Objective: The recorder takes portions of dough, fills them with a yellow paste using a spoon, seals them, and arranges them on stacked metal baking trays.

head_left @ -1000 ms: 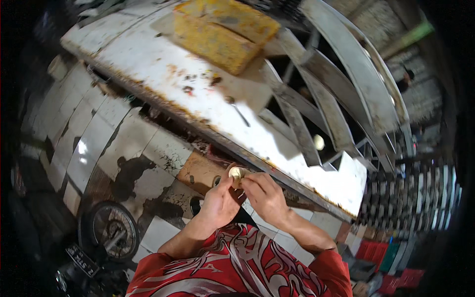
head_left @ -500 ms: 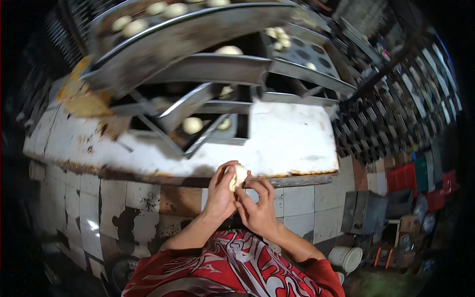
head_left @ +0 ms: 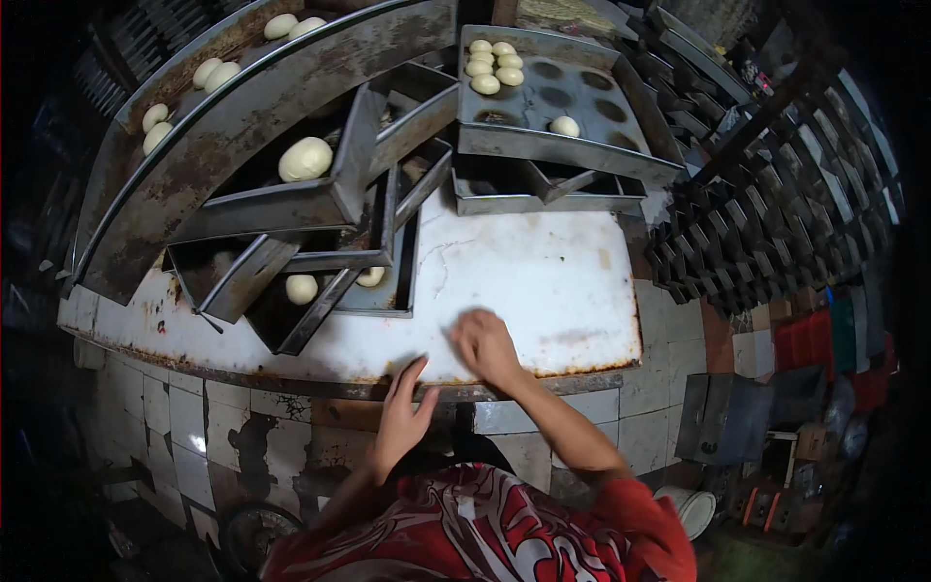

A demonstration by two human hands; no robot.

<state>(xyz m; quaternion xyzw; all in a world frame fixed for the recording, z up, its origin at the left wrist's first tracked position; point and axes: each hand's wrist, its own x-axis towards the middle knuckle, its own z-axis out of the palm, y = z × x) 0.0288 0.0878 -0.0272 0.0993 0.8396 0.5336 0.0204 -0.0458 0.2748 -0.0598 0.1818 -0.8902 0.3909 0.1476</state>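
My right hand [head_left: 485, 347] is curled and slightly blurred on the white worktop [head_left: 553, 291], near its front edge. Its fingers are bent under the palm, and whatever they cover is hidden. Close by on the left, my left hand [head_left: 405, 412] has its fingers stretched out at the worktop edge, with nothing in it. Ahead and to the left, one pale dough ball [head_left: 302, 288] rests in a low tin; another dough ball [head_left: 371, 276] sits in the tin beside it. A larger dough ball [head_left: 305, 158] lies higher up, in a stacked metal tin.
A long metal tray [head_left: 262, 102] with several dough balls crosses the upper left above stacked tins. At the back right, a tray with round marks [head_left: 582, 145] holds more dough balls. Dark racked tins [head_left: 766, 223] stand to the right; a white bucket [head_left: 690, 512] is on the floor.
My hands have parted, and the dough piece between them is out of sight. The right hand has moved forward onto the worktop; the left has opened. The whole view has shifted.
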